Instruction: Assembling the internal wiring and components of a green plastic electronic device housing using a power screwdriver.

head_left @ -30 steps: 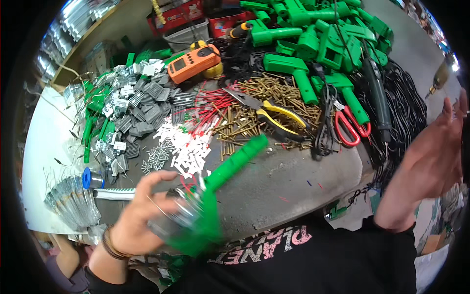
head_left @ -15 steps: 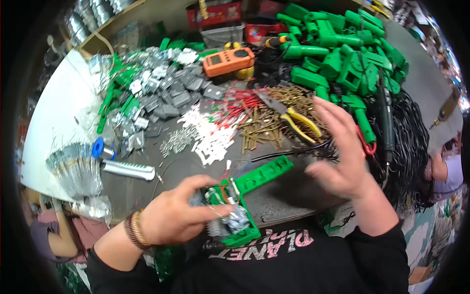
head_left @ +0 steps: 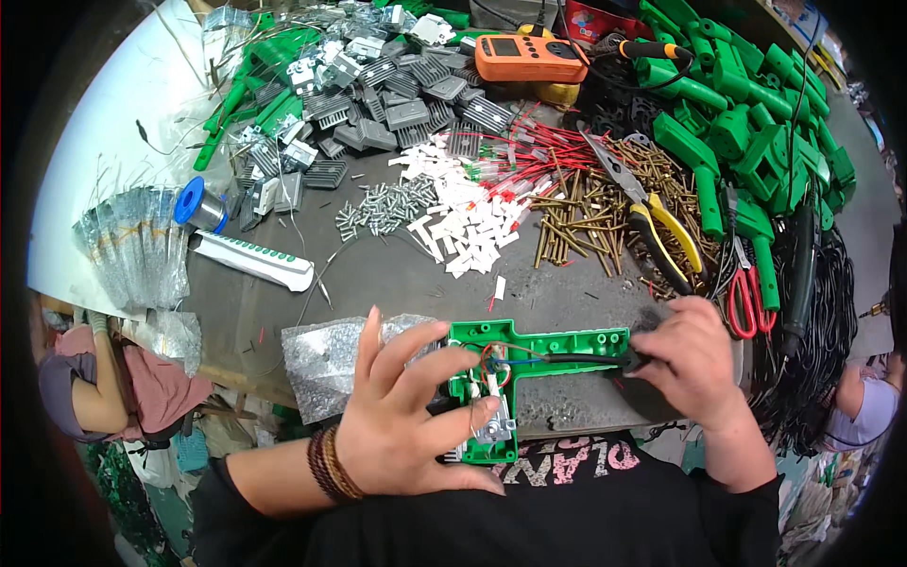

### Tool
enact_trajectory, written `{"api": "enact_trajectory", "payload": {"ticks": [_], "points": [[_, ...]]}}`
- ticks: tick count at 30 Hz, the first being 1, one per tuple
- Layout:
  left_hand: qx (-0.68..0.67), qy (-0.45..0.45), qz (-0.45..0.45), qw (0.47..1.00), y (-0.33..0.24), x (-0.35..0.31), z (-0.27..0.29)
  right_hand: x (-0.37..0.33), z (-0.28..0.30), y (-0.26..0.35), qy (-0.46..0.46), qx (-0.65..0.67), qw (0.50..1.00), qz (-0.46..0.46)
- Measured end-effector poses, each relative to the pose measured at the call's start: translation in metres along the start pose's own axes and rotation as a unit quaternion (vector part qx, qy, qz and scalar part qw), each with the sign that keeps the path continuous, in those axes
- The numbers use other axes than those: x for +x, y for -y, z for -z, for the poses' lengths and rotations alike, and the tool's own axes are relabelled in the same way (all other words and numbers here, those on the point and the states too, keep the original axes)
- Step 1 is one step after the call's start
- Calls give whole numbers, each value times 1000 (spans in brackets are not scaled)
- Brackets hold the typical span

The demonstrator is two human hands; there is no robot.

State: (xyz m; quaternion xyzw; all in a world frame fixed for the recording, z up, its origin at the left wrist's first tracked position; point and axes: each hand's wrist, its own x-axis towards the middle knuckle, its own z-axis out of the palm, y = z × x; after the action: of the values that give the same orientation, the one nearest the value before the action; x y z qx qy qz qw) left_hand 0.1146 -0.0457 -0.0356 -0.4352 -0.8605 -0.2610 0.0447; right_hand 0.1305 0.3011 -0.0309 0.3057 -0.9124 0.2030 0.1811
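Observation:
A green plastic housing half [head_left: 573, 338] with a wide body and a long handle lies at the table's near edge, its handle to the right. My left hand [head_left: 402, 411] spans the body, fingers spread and bent over it, gripping its left side. Inside the body are thin coloured wires and a metal part [head_left: 495, 430], partly covered by my fingers. A black cable [head_left: 586, 358] runs along the handle channel. At the handle's end my right hand [head_left: 694, 359] pinches this cable. Bubble wrap [head_left: 316, 364] lies beside and partly under my left hand.
Beyond the housing lie white pieces [head_left: 472, 231], screws [head_left: 383, 208], brass-coloured rods [head_left: 586, 222], yellow-handled pliers [head_left: 666, 231] and grey finned blocks [head_left: 387, 118]. An orange meter [head_left: 529, 59] sits farther back. Green housings [head_left: 746, 123], red-handled scissors [head_left: 746, 298] and black cables [head_left: 822, 331] crowd the right.
The housing has turned so its handle points straight right. My right hand, open in the air before, has come down and grips the cable at the handle's end. Bubble wrap now shows.

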Motion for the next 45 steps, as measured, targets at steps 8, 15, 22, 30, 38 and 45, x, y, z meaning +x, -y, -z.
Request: {"api": "enact_trajectory", "payload": {"ticks": [8, 15, 22, 30, 38, 45], "points": [[-2, -84, 15, 996, -5, -3, -17, 1, -8, -2, -23, -71, 997, 31], [21, -67, 11, 997, -8, -2, -21, 1, -6, -4, -12, -95, 995, 27], [12, -123, 3, 992, -9, -4, -30, 1, -4, -6, 12, -124, 991, 42], [15, -91, 14, 996, -9, -6, -20, 9, 0, -6, 57, -144, 984, 90], [5, -87, 16, 996, -9, -5, -17, 20, 21, -1, 118, -129, 980, 94], [12, -116, 10, 993, -10, -5, -27, 84, -26, 45, 130, 79, 987, 59]]}}
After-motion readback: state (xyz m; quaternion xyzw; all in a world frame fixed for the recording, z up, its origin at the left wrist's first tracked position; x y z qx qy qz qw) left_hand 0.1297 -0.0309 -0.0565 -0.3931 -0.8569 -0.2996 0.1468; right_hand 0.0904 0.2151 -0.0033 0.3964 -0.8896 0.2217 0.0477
